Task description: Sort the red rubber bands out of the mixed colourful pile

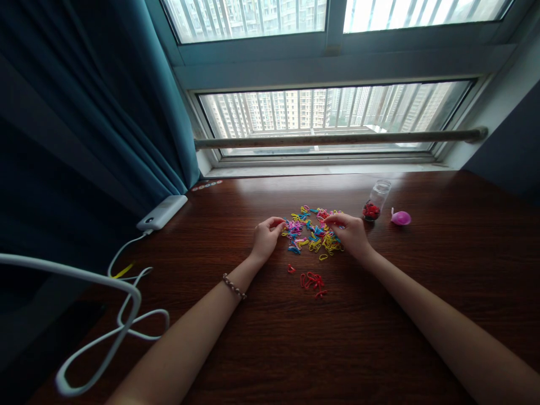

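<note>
A loose pile of small pink, blue and yellow clips or bands lies on the brown wooden table. At the pile's left edge is my left hand, its fingers closed together; anything between the fingertips is too small to make out. My right hand reaches over the pile's right side with thumb and fingers pinched near some red or pink pieces. Nearer to me sits a small group of red pieces, with a single red piece to its left.
Right of the pile stands a clear jar with red pieces inside, beside a pink lid. A white power strip with a looping white cable lies at left, near the blue curtain. Windows are behind.
</note>
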The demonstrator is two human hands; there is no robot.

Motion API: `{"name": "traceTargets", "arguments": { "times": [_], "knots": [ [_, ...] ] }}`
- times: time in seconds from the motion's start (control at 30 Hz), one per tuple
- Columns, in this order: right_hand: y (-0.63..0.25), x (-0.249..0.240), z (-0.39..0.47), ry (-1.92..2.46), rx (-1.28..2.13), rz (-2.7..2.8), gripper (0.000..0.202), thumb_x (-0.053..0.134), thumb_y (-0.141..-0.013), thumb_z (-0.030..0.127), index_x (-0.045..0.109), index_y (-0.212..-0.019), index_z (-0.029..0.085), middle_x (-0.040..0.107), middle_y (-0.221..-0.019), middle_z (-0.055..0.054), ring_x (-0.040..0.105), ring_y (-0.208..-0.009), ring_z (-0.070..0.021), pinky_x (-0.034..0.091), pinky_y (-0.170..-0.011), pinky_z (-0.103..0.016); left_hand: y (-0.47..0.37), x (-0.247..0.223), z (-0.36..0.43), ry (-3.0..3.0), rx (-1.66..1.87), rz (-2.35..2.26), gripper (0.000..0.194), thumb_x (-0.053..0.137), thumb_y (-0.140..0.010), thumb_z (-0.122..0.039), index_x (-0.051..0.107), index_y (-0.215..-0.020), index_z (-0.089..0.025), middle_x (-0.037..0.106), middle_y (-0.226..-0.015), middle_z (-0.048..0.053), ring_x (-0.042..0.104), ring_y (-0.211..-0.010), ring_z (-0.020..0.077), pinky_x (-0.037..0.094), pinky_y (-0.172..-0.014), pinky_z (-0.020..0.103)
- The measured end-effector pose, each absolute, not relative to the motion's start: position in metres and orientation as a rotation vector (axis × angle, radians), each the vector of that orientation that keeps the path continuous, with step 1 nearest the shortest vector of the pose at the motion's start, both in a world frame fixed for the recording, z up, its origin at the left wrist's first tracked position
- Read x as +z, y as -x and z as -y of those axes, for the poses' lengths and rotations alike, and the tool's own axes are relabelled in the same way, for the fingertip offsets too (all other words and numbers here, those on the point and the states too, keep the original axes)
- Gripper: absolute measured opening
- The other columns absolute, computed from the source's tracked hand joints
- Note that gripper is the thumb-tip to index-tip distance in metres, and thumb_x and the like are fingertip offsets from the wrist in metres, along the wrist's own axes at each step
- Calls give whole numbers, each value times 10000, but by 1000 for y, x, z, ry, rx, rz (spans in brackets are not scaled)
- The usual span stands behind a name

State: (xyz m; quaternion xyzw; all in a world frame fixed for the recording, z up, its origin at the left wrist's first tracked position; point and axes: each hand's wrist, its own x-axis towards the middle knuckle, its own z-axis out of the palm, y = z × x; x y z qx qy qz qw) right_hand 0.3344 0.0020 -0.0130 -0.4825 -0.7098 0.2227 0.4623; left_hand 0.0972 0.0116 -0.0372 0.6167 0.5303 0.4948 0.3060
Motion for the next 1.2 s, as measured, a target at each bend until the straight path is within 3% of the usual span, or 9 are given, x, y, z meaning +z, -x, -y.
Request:
{"name": "traceTargets", "arguments": {
  "times": [0.27, 0.43, 0.5, 0.6, 0.77, 0.87, 1.0, 1.13, 1.2],
  "knots": [
    [-329, 9, 9, 973, 1417, 1579, 267, 692, -625, 363, 652, -757, 133, 645, -614, -21, 617, -559, -143, 512, -570, -278, -98, -37, -12, -1521, 1348, -1326, 312, 508, -783, -430, 639, -797, -147, 681, -761, 55, 629, -725, 176, 489, -674, 284],
    [-324, 13, 18, 790, 1862, 2011, 313, 686, -623, 396, 681, -773, 122, 657, -946, -86, 633, -616, -145, 501, -514, -244, -96, -32, -12, -1672, 1366, -1420, 371, 460, -807, -461, 634, -701, -151, 649, -698, 29, 586, -679, 155, 438, -669, 262],
    [-325, 7, 15, 900, 1682, 2003, 343, 645, -665, 428, 678, -823, 126, 670, -884, -81, 625, -587, -147, 491, -498, -249, -97, -29, -9, -1741, 1344, -1455, 387, 444, -815, -468, 618, -667, -155, 624, -658, 21, 561, -648, 146, 421, -645, 255],
    [-331, -3, 3, 1125, 982, 1854, 295, 535, -776, 400, 663, -879, 155, 676, -783, -69, 626, -684, -181, 502, -628, -306, -104, -22, 2, -1934, 1279, -1432, 394, 438, -824, -457, 583, -601, -167, 579, -612, 17, 522, -631, 141, 402, -630, 257],
    [-342, -22, -10, 1276, 214, 2090, 299, 416, -855, 289, 605, -1074, 210, 610, -1120, -79, 426, -1169, -269, 277, -995, -489, -122, -8, 28, -2497, 951, -985, 321, 472, -829, -387, 628, -612, -207, 633, -716, 26, 514, -789, 168, 360, -810, 318],
    [-343, -33, -13, 1370, 124, 2217, 330, 410, -860, 325, 563, -1139, 237, 547, -1223, -55, 313, -1251, -295, 151, -1011, -580, -125, -3, 36, -2649, 833, -868, 247, 473, -831, -363, 664, -730, -243, 656, -911, 16, 477, -993, 202, 275, -933, 367],
    [-344, -36, -16, 1375, 211, 2224, 294, 381, -874, 314, 608, -1057, 270, 583, -1174, -32, 373, -1207, -271, 145, -983, -616, -123, -5, 33, -2557, 958, -1015, 316, 374, -879, -315, 668, -789, -241, 646, -958, 20, 451, -1057, 195, 252, -977, 375],
    [-341, -24, -13, 1178, 378, 2192, 268, 407, -870, 295, 665, -932, 259, 652, -1043, -25, 422, -1164, -238, 158, -1012, -561, -122, -10, 26, -2407, 1163, -1146, 311, 384, -880, -288, 665, -765, -223, 653, -896, 26, 484, -1007, 180, 310, -955, 352],
    [-339, -15, -9, 1028, 493, 2171, 265, 427, -863, 312, 680, -908, 246, 669, -992, -36, 464, -1126, -217, 237, -1016, -482, -122, -12, 23, -2351, 1226, -1201, 260, 424, -865, -286, 660, -783, -215, 654, -876, 28, 504, -970, 178, 342, -931, 344]
  ]
}}
